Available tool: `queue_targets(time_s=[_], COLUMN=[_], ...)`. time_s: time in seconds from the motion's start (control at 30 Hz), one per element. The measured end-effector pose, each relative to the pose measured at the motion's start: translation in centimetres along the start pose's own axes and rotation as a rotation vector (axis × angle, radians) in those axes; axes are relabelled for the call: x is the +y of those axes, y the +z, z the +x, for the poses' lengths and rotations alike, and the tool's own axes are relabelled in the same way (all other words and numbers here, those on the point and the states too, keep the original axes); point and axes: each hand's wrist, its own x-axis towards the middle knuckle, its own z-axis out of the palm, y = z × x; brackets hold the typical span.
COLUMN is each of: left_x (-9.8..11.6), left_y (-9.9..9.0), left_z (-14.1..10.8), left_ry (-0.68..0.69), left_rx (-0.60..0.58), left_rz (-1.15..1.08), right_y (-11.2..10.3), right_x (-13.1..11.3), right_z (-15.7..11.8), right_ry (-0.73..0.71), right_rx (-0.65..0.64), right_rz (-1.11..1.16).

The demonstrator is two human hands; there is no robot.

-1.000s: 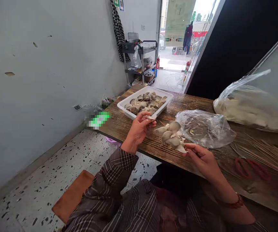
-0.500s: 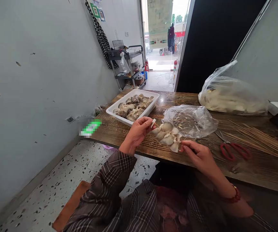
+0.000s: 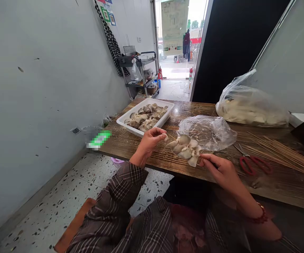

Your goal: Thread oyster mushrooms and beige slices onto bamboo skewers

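Observation:
My right hand [image 3: 219,170] is closed on the end of a mushroom skewer, a bunch of grey-white oyster mushrooms [image 3: 185,146] threaded on a thin stick. The skewer hangs over the front part of the wooden table [image 3: 152,160], pointing left. My left hand [image 3: 150,142] is in a pinch just left of the skewer's tip, with a small whitish mushroom piece [image 3: 165,137] at its fingertips. Behind the skewer lies a crumpled clear plastic bag [image 3: 212,131]. Beyond my left hand, a white tray [image 3: 128,128] holds many mushrooms [image 3: 146,116], with thin sticks showing among them.
Red-handled scissors [image 3: 249,165] lie right of my right hand, beside a spread of bamboo skewers [image 3: 289,154]. A full plastic bag [image 3: 254,109] stands at the back right. A wall [image 3: 49,70] rises on the left; a shelf cart [image 3: 141,70] stands near the doorway.
My left hand has shifted slightly down, and the small mushroom piece now sits lower at its fingertips. My right hand still holds the skewer, nearly in the same place.

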Motion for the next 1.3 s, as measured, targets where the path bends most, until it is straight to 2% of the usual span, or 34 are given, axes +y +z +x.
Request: queue_targets(time_s=[0.13,0.23,0.47,0.8,1.03,1.3], left_x=[-0.6,-0.5,-0.9,-0.8,-0.6,-0.7], left_y=[-0.2,0.0,0.8,1.9,2.1,2.1], left_z=[0.0,-0.1,-0.2,-0.9,-1.1,-0.8], left_ry=[-0.008,-0.063,-0.064,0.023,-0.014,0.017], left_rx=[0.101,0.088,0.032,0.080,0.052,0.111], left_rz=[-0.039,-0.138,-0.304,-0.261,-0.320,-0.294], right_y=[0.3,0.4,0.7,1.5,1.7,1.6], right_x=[-0.4,-0.7,-1.3,-1.1,-0.9,-0.9], right_z=[-0.2,-0.3,-0.3,-0.3,-0.5,-0.7], right_ry=[0.011,0.014,0.004,0.065,0.050,0.042], right_rx=[0.004,-0.005,-0.002,0.054,0.067,0.063], right_rz=[0.011,0.015,0.006,-0.037,-0.048,-0.032])
